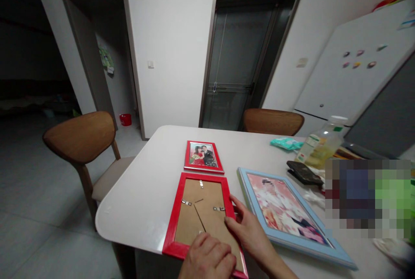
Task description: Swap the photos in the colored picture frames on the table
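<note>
A red picture frame (177,210) lies face down at the table's front edge. Its brown backing board (186,227) has metal turn clips around the sides and a dark slanting slit. My left hand (209,257) rests on the frame's lower end with bent fingers, covering most of the bottom clip. Along the right edge, my right hand (249,231) grips the frame, thumb on the back and index finger reaching up the side. Just beyond lies a smaller red framed photo (203,156), face up. To the right is a larger light-blue framed photo (285,210), also face up.
On the table's right stand a bottle of yellowish liquid (320,140), a dark phone-like object (304,173) and a teal packet (287,143). A blurred patch hides things nearby. Wooden chairs stand at the left (81,136) and far side (273,121).
</note>
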A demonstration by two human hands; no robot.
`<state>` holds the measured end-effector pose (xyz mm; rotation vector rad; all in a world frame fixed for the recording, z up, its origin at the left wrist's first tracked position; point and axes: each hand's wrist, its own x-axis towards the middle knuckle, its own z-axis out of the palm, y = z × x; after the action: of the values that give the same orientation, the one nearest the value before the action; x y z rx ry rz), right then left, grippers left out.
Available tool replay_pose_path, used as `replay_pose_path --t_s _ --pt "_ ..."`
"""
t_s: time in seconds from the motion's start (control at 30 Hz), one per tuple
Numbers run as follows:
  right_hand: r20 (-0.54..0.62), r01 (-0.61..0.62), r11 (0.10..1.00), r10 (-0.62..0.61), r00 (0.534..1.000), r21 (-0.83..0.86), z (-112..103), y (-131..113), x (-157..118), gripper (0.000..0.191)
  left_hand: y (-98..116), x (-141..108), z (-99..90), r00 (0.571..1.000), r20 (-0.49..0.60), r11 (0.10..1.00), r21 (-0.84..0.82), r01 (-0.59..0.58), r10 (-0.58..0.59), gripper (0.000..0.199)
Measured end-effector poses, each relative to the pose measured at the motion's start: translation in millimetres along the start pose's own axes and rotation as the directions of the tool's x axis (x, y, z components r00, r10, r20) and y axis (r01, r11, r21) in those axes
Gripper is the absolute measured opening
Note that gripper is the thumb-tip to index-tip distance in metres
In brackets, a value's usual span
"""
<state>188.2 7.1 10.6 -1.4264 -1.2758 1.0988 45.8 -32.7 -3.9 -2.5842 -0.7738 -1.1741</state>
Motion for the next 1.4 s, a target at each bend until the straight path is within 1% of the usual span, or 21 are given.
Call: replay_pose_path --t_s 0.07,0.1,0.13,0.2,0.3,0.37,0.43,0.5,0.57,0.63,0.73,0.9,0.93,1.0,1.07,1.1,1.13,1.17,1.2,1.3,1.4 --pt "-0.036 0.056 0.971 -0.066 0.997 -0.234 -2.0 5.9 4.2 0.060 -7.1 -3.9 -9.5 0.988 0.136 0.997 -0.031 0.077 -0.072 0.019" --pt "-0.042 0.078 0.939 -0.098 0.994 -0.336 -2.8 6.8 5.5 0.057 -11.8 -5.7 -16.5 0.972 0.201 0.990 -0.035 0.134 -0.125 0.027" --pt "-0.042 0.099 0.900 -0.129 0.991 -0.424 -3.3 6.8 6.3 0.054 -17.1 -7.8 -24.2 0.948 0.262 0.980 -0.027 0.196 -0.183 0.036" --pt "-0.017 0.146 0.814 -0.189 0.982 -0.562 -3.3 5.7 7.2 0.050 -29.0 -13.1 -38.3 0.895 0.346 0.955 0.012 0.296 -0.282 0.050" --pt "0.051 0.215 0.708 -0.245 0.968 -0.672 -1.4 4.5 9.3 0.046 -44.7 -23.2 -49.3 0.836 0.406 0.922 0.045 0.386 -0.369 0.054" --pt "0.066 0.231 0.661 -0.266 0.962 -0.714 0.3 3.6 11.8 0.045 -50.4 -29.7 -49.6 0.826 0.426 0.917 0.028 0.397 -0.370 0.053" --pt "0.074 0.240 0.624 -0.280 0.957 -0.744 1.9 1.1 15.5 0.042 -51.9 -33.9 -47.5 0.831 0.434 0.921 -0.004 0.389 -0.348 0.053" --pt "0.103 0.253 0.600 -0.274 0.956 -0.759 3.5 -2.6 19.8 0.038 -50.3 -35.0 -45.9 0.826 0.436 0.911 -0.033 0.411 -0.357 0.048" --pt "0.137 0.265 0.592 -0.253 0.958 -0.762 5.0 -5.9 24.5 0.032 -47.8 -33.2 -46.3 0.807 0.443 0.887 -0.055 0.458 -0.389 0.037" --pt "0.140 0.268 0.589 -0.253 0.957 -0.763 6.4 -6.7 29.1 0.028 -45.7 -30.1 -48.1 0.787 0.454 0.865 -0.065 0.498 -0.419 0.030" --pt "0.130 0.280 0.590 -0.285 0.950 -0.757 7.2 -3.7 33.7 0.026 -44.4 -26.0 -50.5 0.767 0.474 0.850 -0.068 0.522 -0.433 0.028" --pt "0.147 0.337 0.599 -0.343 0.928 -0.727 2.5 -2.6 24.7 0.029 -42.9 -24.5 -50.7 0.769 0.434 0.830 -0.078 0.552 -0.470 0.029" --pt "0.176 0.370 0.600 -0.358 0.917 -0.710 1.9 -4.8 20.0 0.031 -42.4 -24.5 -50.6 0.767 0.436 0.830 -0.075 0.552 -0.471 0.029" --pt "0.313 0.478 0.602 -0.365 0.877 -0.639 3.0 -11.3 9.5 0.032 -41.5 -24.7 -50.3 0.761 0.446 0.832 -0.063 0.551 -0.470 0.030" --pt "0.495 0.587 0.611 -0.340 0.800 -0.530 7.7 -18.6 -0.2 0.029 -40.7 -25.2 -49.5 0.758 0.441 0.829 -0.054 0.557 -0.481 0.032" --pt "0.561 0.621 0.616 -0.326 0.761 -0.484 11.3 -21.7 -3.9 0.027 -40.3 -25.6 -48.8 0.758 0.433 0.827 -0.052 0.560 -0.487 0.032" --pt "0.600 0.640 0.619 -0.317 0.734 -0.456 15.2 -24.2 -6.7 0.026 -39.9 -26.1 -48.1 0.761 0.428 0.827 -0.053 0.560 -0.488 0.031" --pt "0.614 0.647 0.619 -0.315 0.724 -0.445 19.2 -25.8 -8.5 0.023 -39.5 -26.5 -47.3 0.765 0.423 0.829 -0.057 0.557 -0.485 0.030" --pt "0.609 0.644 0.620 -0.315 0.728 -0.448 22.8 -26.6 -9.5 0.020 -39.1 -27.0 -46.7 0.771 0.415 0.830 -0.063 0.554 -0.483 0.029" --pt "0.562 0.620 0.608 -0.319 0.763 -0.496 29.6 -25.9 -9.1 0.013 -38.3 -27.7 -45.6 0.783 0.388 0.829 -0.079 0.554 -0.487 0.028" --pt "0.542 0.619 0.599 -0.337 0.770 -0.507 31.0 -24.9 -5.9 0.014 -38.3 -27.6 -45.5 0.777 0.382 0.820 -0.082 0.567 -0.500 0.028"
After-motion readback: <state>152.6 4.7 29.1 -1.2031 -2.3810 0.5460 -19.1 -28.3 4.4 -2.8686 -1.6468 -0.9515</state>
